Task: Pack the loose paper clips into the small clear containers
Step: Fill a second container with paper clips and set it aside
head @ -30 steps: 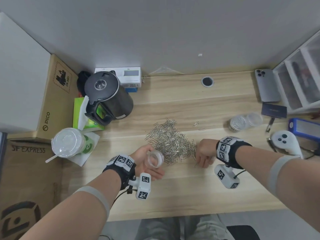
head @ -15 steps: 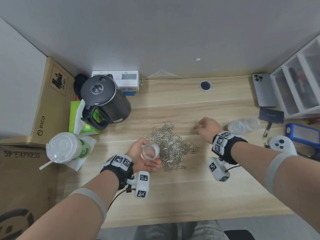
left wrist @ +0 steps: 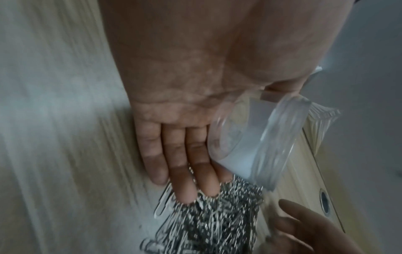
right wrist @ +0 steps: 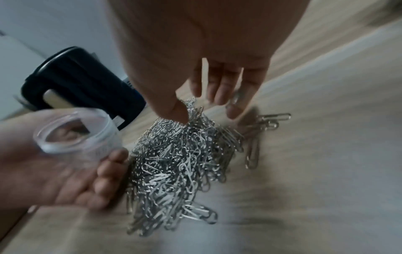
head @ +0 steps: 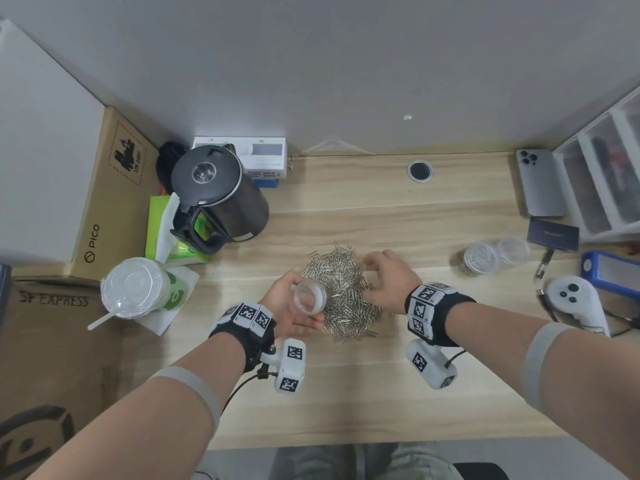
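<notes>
A heap of silver paper clips (head: 346, 299) lies mid-table. My left hand (head: 294, 320) sits palm up at the heap's left edge, holding a small clear container (head: 309, 296) tilted on its side between thumb and fingers, mouth toward me. It looks empty in the left wrist view, where the container (left wrist: 256, 141) rests beside straight fingers (left wrist: 185, 163) that touch the clips (left wrist: 217, 223). My right hand (head: 384, 282) lies on the heap's far right side. Its spread fingers (right wrist: 217, 96) point down onto the clips (right wrist: 174, 163).
A clip-filled lidded clear container (head: 481, 259) and an empty one (head: 512, 251) stand at the right. A black kettle (head: 218, 195) and lidded cup (head: 133, 289) are at left. At the right edge lie a phone (head: 540, 181) and white controller (head: 575, 299).
My right hand went from the heap's near side out to the far right, then came back onto the heap's right edge. My left hand brought the container closer to the heap.
</notes>
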Tool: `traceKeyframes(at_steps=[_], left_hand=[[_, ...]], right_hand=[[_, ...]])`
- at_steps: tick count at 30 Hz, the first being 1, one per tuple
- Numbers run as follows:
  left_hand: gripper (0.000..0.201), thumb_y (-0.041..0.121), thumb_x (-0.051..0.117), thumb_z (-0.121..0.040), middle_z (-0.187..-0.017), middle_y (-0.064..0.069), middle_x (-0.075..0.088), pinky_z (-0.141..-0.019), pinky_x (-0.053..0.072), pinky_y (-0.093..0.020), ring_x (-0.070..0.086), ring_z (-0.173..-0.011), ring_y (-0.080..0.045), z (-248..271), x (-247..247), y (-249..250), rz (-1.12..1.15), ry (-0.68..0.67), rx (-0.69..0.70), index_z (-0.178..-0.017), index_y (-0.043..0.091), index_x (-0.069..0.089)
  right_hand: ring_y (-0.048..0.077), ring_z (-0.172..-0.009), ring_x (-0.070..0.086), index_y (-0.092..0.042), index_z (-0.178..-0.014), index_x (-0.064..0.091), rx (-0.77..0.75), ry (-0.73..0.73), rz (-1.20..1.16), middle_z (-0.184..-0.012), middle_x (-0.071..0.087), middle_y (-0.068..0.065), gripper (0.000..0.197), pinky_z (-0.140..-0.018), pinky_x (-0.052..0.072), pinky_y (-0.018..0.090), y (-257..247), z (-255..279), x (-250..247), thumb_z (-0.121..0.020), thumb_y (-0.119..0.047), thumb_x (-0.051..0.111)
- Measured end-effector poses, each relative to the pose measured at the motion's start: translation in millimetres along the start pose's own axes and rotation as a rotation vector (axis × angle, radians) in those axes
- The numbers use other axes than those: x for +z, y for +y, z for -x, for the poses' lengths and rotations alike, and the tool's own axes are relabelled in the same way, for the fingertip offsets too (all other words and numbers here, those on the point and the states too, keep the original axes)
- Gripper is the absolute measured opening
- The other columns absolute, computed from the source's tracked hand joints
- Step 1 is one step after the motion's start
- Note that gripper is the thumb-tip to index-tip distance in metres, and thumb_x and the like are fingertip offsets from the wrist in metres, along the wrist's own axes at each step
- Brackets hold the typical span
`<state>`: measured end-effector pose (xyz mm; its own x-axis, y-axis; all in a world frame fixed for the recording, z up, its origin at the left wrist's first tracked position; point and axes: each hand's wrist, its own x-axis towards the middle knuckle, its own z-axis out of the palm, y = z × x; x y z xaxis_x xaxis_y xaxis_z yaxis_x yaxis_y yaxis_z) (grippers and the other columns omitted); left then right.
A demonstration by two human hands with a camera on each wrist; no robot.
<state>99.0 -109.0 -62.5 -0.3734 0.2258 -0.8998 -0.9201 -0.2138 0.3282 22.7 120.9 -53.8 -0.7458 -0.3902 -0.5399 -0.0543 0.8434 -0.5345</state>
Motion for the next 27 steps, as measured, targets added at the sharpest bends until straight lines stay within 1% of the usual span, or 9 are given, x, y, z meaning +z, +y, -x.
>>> traceKeyframes(at_steps=[4,6,8,10,12,13,15,20,27], left_hand=[[0.055,0.045,0.039,-0.088,-0.078,-0.019,0.067,-0.083,0.052,-0.038,0.064,-0.075,-0.032,4.6,-6.5,5.7,-0.017,0.082,0.012,-0.09,-0.001,0.071],[0.056,0.043,0.036,-0.093,-0.082,-0.022,0.069,-0.092,0.053,-0.043,0.065,-0.08,-0.035,5.8,0.7,5.1,-0.096,0.091,-0.011,-0.094,-0.002,0.069],[0.057,0.043,0.034,-0.095,-0.084,-0.025,0.069,-0.101,0.05,-0.048,0.065,-0.084,-0.037,2.2,11.2,2.9,-0.125,0.073,-0.03,-0.092,-0.003,0.068],[0.059,0.044,0.033,-0.095,-0.082,-0.025,0.069,-0.098,0.05,-0.046,0.065,-0.08,-0.036,-4.6,18.7,1.0,-0.094,0.05,-0.024,-0.088,-0.003,0.069],[0.059,0.046,0.033,-0.093,-0.075,-0.022,0.066,-0.076,0.051,-0.037,0.062,-0.07,-0.033,-11.6,22.3,-0.6,-0.062,0.016,-0.016,-0.083,-0.001,0.068],[0.058,0.047,0.033,-0.09,-0.072,-0.02,0.063,-0.065,0.046,-0.033,0.059,-0.064,-0.031,-14.9,23.5,-1.6,-0.054,-0.007,-0.014,-0.079,0.001,0.067],[0.054,0.048,0.034,-0.085,-0.065,-0.015,0.056,-0.054,0.035,-0.029,0.052,-0.057,-0.026,-21.1,24.9,-3.9,-0.035,-0.048,-0.003,-0.071,0.006,0.065],[0.045,0.047,0.044,-0.075,-0.065,-0.015,0.052,-0.053,0.031,-0.03,0.048,-0.057,-0.025,-30.8,31.3,-4.6,0.08,-0.13,0.079,-0.07,0.007,0.064],[0.048,0.047,0.047,-0.069,-0.068,-0.017,0.053,-0.055,0.032,-0.033,0.048,-0.058,-0.027,-27.7,40.5,0.7,0.153,-0.123,0.139,-0.076,0.003,0.065]], right_hand=[[0.021,-0.12,0.036,-0.033,-0.144,0.019,-0.03,-0.074,0.282,-0.13,0.031,0.001,0.129,-0.096,0.05,0.04,-5.5,7.3,1.4,-0.038,-0.053,0.09],[0.025,-0.124,0.032,-0.03,-0.147,0.011,-0.026,-0.094,0.361,-0.133,0.027,0.005,0.145,-0.1,0.047,0.044,-9.2,7.4,12.5,-0.028,-0.059,0.089],[0.029,-0.126,0.029,-0.029,-0.148,0.007,-0.034,-0.1,0.379,-0.136,0.024,0.008,0.149,-0.102,0.046,0.045,-13.8,5.5,27.2,-0.028,-0.061,0.089],[0.029,-0.127,0.028,-0.032,-0.148,0.009,-0.054,-0.096,0.357,-0.137,0.023,0.007,0.145,-0.101,0.046,0.046,-18.9,3.7,39.2,-0.031,-0.06,0.089],[0.027,-0.124,0.03,-0.036,-0.144,0.018,-0.078,-0.068,0.325,-0.134,0.026,0.005,0.13,-0.098,0.048,0.045,-23.0,2.4,46.2,-0.036,-0.055,0.088],[0.027,-0.122,0.032,-0.037,-0.141,0.024,-0.096,-0.051,0.303,-0.132,0.029,0.004,0.12,-0.096,0.048,0.044,-24.4,1.9,47.7,-0.04,-0.051,0.088],[0.026,-0.119,0.034,-0.037,-0.135,0.035,-0.126,-0.038,0.251,-0.13,0.032,0.003,0.101,-0.095,0.047,0.042,-24.3,1.7,48.9,-0.048,-0.046,0.086],[0.024,-0.119,0.036,-0.029,-0.124,0.052,-0.142,-0.002,0.16,-0.131,0.039,0.002,0.066,-0.099,0.045,0.043,-18.3,1.2,50.1,-0.064,-0.032,0.078],[0.028,-0.113,0.048,-0.017,-0.111,0.066,-0.119,0.034,0.02,-0.119,0.05,0.004,0.043,-0.099,0.043,0.039,-14.9,-0.9,51.3,-0.068,-0.009,0.069]])
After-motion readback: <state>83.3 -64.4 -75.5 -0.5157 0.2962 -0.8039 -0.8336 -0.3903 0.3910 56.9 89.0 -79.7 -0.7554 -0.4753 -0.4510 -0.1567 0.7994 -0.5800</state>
